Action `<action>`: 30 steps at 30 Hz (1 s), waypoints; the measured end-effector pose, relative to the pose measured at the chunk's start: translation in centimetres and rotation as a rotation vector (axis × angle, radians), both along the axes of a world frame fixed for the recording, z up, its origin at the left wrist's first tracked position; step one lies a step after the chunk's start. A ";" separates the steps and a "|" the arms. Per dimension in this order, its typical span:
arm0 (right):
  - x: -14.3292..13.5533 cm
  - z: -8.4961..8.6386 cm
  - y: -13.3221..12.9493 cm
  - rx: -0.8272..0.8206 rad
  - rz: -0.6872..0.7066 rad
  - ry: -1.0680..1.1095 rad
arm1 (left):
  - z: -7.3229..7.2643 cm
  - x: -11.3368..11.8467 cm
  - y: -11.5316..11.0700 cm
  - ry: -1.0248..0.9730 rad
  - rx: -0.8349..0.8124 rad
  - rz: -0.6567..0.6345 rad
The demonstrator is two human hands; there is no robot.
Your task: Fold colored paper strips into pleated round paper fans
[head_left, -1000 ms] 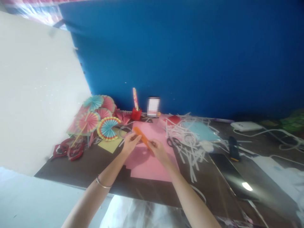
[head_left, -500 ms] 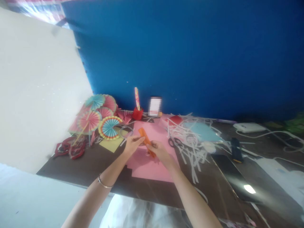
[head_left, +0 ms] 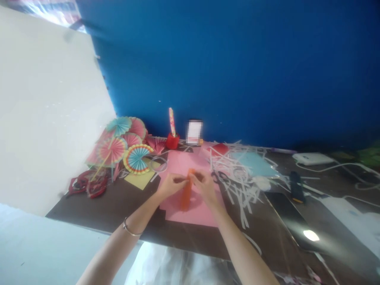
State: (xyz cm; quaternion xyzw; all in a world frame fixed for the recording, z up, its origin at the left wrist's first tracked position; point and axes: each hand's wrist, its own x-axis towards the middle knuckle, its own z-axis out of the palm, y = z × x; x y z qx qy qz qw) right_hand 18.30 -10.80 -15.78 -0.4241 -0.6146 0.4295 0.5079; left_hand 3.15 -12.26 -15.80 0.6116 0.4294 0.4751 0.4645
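A folded orange paper strip (head_left: 186, 196) stands nearly vertical in view over the pink paper sheets (head_left: 178, 160). My left hand (head_left: 172, 185) pinches its upper end from the left. From the right, my right hand (head_left: 205, 185) pinches the same end with thumb and finger. The strip's lower part hangs down free of both hands. Finished paper fans, one of them blue with an orange and yellow rim (head_left: 138, 159), stand to the left.
Black scissors (head_left: 220, 177) and white paper strips (head_left: 245, 194) lie right of the pink sheets. Farther right are a dark phone or tablet (head_left: 289, 217) and a white device (head_left: 311, 158). Red-handled items (head_left: 96, 188) lie at left, a red holder (head_left: 172, 141) at the back.
The orange strip has turned from slanting to nearly upright. Both hands have shifted to its top end, my right hand moving up and slightly right.
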 end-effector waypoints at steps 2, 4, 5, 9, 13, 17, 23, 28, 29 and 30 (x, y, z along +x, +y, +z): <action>0.1 0.2 0.0 -0.045 -0.015 0.016 | -0.2 0.1 0.0 0.006 -0.015 -0.018; 0.2 0.5 -0.1 -0.081 -0.028 0.021 | -0.4 0.1 0.2 0.009 -0.039 -0.022; 0.2 0.6 -0.2 -0.089 -0.028 0.019 | -0.6 0.1 0.4 0.014 -0.046 -0.016; 0.1 0.9 -0.3 -0.087 -0.002 0.027 | -0.8 -0.1 0.7 0.018 -0.064 0.014; 0.1 0.7 -0.2 -0.102 0.017 0.062 | -0.8 -0.1 0.7 0.004 -0.093 0.001; 0.1 0.6 -0.2 -0.107 -0.011 0.060 | -0.7 -0.2 0.6 0.034 -0.086 -0.024; 0.3 1.0 -0.2 -0.068 -0.073 -0.029 | -0.8 -0.2 0.7 0.058 -0.086 -0.036; 0.5 1.0 -0.1 -0.050 -0.042 -0.023 | -0.8 -0.1 0.8 0.019 -0.128 -0.046; 0.5 1.0 -0.1 -0.056 -0.038 -0.010 | -0.8 -0.1 0.7 0.015 -0.133 -0.049; 0.4 0.9 -0.1 -0.064 -0.029 0.004 | -0.8 -0.1 0.7 0.013 -0.137 -0.049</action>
